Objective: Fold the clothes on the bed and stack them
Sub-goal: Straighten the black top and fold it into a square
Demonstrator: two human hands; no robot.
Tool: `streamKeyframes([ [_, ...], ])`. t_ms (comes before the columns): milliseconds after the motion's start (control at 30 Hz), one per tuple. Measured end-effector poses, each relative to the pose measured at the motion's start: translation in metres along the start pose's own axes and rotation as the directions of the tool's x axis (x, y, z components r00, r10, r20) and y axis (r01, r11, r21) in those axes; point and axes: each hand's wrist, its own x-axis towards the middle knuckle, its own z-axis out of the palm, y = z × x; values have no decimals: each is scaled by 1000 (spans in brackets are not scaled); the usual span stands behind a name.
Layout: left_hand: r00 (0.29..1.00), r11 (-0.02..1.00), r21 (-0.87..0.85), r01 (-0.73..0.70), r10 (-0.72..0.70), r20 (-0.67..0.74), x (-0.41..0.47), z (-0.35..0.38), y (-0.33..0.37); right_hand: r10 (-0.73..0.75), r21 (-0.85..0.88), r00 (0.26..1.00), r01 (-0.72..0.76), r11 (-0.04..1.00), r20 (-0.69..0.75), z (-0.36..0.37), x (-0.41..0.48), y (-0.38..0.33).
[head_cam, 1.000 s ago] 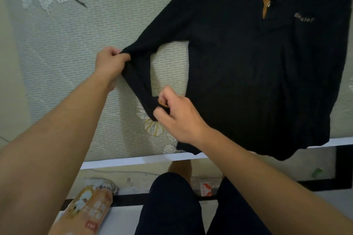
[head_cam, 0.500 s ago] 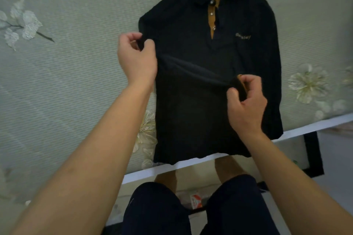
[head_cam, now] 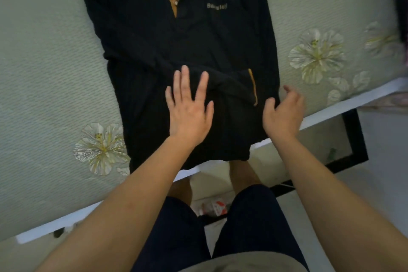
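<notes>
A black long-sleeved polo shirt (head_cam: pixel 198 35) with a tan placket lies face up on the bed (head_cam: pixel 48 68), its hem hanging over the near edge. One sleeve is folded across the body, its tan-trimmed cuff (head_cam: pixel 252 86) lying near the shirt's right side. My left hand (head_cam: pixel 189 108) lies flat with spread fingers on the folded sleeve and shirt front. My right hand (head_cam: pixel 284 112) hovers at the shirt's right edge, fingers loosely curled, holding nothing.
The bed sheet is pale green with white flower prints (head_cam: pixel 318 53). A white bed edge (head_cam: pixel 331 110) runs diagonally in front of me. Below it lie a black frame (head_cam: pixel 357 146) and a small red-and-white packet (head_cam: pixel 217 207) on the floor, between my legs.
Both hands carried the left sleeve across the shirt's front, laid it down and let go. My left hand now lies flat on it; my right hand has drawn back to the right.
</notes>
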Motion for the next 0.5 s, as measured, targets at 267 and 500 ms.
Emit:
streamKeyframes([
  [267, 903, 973, 174, -150, 63, 425, 10, 36, 12, 98, 104, 949, -134, 986, 299, -28, 24, 65],
  [500, 954, 943, 161, -291, 272, 128, -5, 28, 53, 479, 640, 877, -384, 666, 28, -68, 45, 87],
])
